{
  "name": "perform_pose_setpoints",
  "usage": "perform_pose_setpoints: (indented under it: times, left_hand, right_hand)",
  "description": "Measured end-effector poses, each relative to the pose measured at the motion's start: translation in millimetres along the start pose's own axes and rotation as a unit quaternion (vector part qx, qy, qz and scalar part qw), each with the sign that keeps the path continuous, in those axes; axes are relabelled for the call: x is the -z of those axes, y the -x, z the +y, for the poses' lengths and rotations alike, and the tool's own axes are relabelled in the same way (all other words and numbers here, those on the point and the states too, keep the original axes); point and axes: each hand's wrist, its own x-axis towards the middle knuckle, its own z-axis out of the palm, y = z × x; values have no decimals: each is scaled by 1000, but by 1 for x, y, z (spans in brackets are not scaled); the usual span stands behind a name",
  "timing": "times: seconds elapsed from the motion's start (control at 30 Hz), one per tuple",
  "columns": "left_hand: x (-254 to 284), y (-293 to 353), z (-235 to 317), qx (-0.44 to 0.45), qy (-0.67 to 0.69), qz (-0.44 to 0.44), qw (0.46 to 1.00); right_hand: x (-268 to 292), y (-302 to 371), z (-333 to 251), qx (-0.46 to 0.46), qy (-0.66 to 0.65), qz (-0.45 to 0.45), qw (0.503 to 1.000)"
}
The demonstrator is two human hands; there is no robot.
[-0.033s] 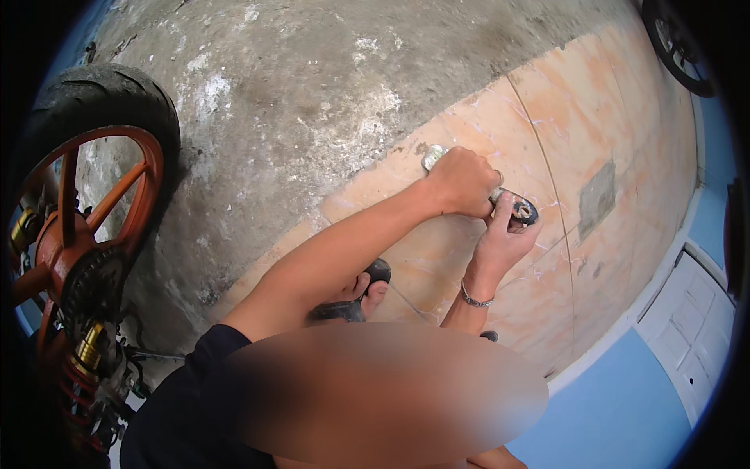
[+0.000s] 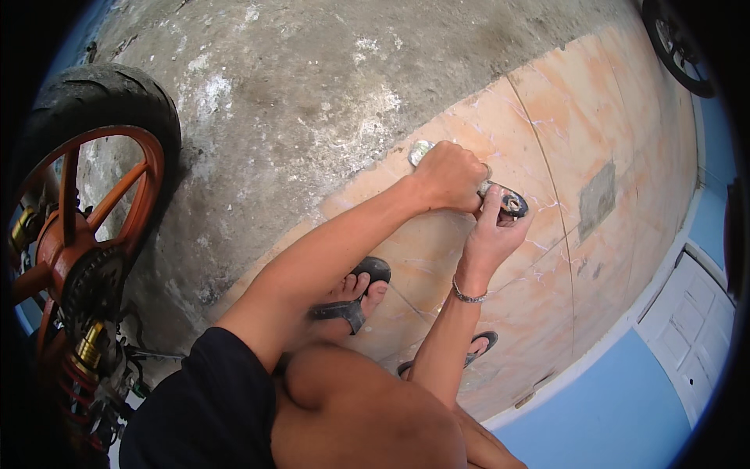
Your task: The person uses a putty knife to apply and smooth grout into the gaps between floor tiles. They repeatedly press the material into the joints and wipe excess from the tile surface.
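Black-ended metal part (image 2: 519, 207) is held at the tiled floor (image 2: 578, 94), now shifted slightly left; it is enclosed by the nearly fisted left hand (image 2: 449, 176), its right end pinched by the right hand (image 2: 498, 232), so two-handed control seems kept.

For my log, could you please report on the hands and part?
Left hand closed on part, hiding some of it. Right hand holding its dark, holed end. Nothing seen blocking either hand.
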Motion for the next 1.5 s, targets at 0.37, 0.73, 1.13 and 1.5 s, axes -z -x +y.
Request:
perform_pose_setpoints:
  times: [0.37,0.73,1.13,1.5]
  left_hand:
    - [-46,-35,36,-91,28,-35,995]
    - [-26,-40,4,-58,3,-47,997]
    - [-34,-51,7,-66,34,-36,997]
    - [-28,-48,-1,-66,23,-20,997]
  right_hand:
    - [52,-15,4,-11,4,112,994]
    - [15,-17,-8,-9,-52,83,995]
    - [20,-30,-15,-12,-46,84,995]
    - [18,-33,-8,-4,-52,54,997]
